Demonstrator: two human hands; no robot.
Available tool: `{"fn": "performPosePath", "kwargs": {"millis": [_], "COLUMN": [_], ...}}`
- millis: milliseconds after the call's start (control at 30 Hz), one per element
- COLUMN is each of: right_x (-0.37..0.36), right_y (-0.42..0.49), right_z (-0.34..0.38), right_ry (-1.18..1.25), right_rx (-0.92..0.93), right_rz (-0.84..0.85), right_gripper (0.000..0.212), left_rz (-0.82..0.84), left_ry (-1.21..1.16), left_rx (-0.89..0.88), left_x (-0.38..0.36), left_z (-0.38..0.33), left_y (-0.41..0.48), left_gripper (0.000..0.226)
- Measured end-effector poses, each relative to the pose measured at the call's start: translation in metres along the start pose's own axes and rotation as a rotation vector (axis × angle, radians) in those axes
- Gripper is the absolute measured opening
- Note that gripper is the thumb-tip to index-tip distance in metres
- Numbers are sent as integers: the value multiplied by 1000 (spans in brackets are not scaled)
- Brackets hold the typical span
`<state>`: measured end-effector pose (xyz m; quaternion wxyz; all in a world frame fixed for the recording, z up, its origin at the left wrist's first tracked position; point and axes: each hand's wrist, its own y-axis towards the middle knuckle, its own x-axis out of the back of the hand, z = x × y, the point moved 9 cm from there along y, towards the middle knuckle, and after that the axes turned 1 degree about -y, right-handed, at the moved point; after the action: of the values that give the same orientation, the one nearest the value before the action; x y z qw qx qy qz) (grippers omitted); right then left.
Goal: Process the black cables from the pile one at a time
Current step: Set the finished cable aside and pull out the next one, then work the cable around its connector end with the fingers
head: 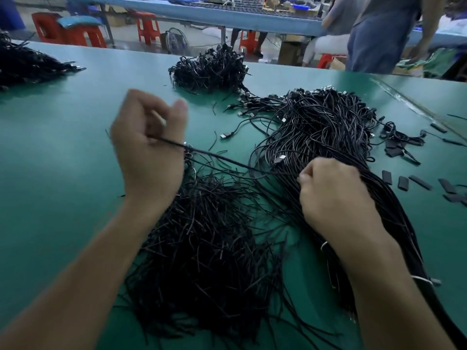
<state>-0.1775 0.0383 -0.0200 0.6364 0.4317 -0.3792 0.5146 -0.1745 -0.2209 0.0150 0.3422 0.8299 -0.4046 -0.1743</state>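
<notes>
Head view: the left hand [149, 147] pinches one black cable [227, 160], taut to the right hand [333, 195], whose curled fingers grip it on the big cable pile [326, 122] near the green table's [50, 152] right edge. Loose strands [202, 248] crowd the near edge. Another heap [212, 69] sits at the far edge, short black sleeves [403, 183] at the right. Red stools [70, 31] and a standing person [379, 34] lie beyond.

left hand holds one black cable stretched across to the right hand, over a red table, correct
Not quite: the table is green, not red, as the head view shows. The rest holds: the left hand holds one black cable stretched across to the right hand.
</notes>
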Motion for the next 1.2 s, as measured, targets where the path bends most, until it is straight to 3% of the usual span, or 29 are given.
{"fn": "performPosePath", "kwargs": {"millis": [100, 200, 300, 367, 500, 567, 700, 800, 900, 967, 1033, 1100, 1200], "right_x": [-30, -28, -12, -13, 4, 16, 20, 12, -3, -22, -30, -19, -4], "right_y": [-6, -12, -20, -23, -14, -8, 5, 10, 10, 7, 0, -6, -14], "right_z": [15, 47, 67, 70, 53, 35, -2, -21, -12, 0, 17, 35, 53], "right_ry": [13, 358, 628, 574, 547, 506, 256, 59, -104, -42, 193, 457, 647], "right_rx": [75, 239, 313, 313, 254, 195, 73, -20, -20, 43, 119, 168, 237], "right_rz": [257, 269, 211, 185, -10, -126, -209, -166, -24, 173, 275, 224, 186], "right_gripper": [31, 50, 34, 28, 34, 36, 35, 31, 19, 18, 26, 30, 56], "left_rz": [323, 515, 652, 711, 646, 541, 270, 171, 269, 375, 449, 494, 539], "left_ry": [228, 395, 397, 380, 330, 223, 124, 91, 144, 198, 196, 179, 193], "left_rx": [-105, -134, -168, -183, -110, 17, 204, 162, -48, -159, -192, -197, -193], "left_x": [-37, -57, -68, -74, -70, -61, -32, -20, -34, -48, -56, -59, -63], "left_z": [-11, -5, -3, -3, 1, 12, 30, 21, -14, -28, -30, -28, -24], "left_y": [-22, -41, -51, -57, -50, -38, -16, -10, -19, -30, -37, -41, -45], "left_gripper": [19, 16, 8, 16, 4, 20, 26, 26, 24, 21, 24, 23, 17]}}
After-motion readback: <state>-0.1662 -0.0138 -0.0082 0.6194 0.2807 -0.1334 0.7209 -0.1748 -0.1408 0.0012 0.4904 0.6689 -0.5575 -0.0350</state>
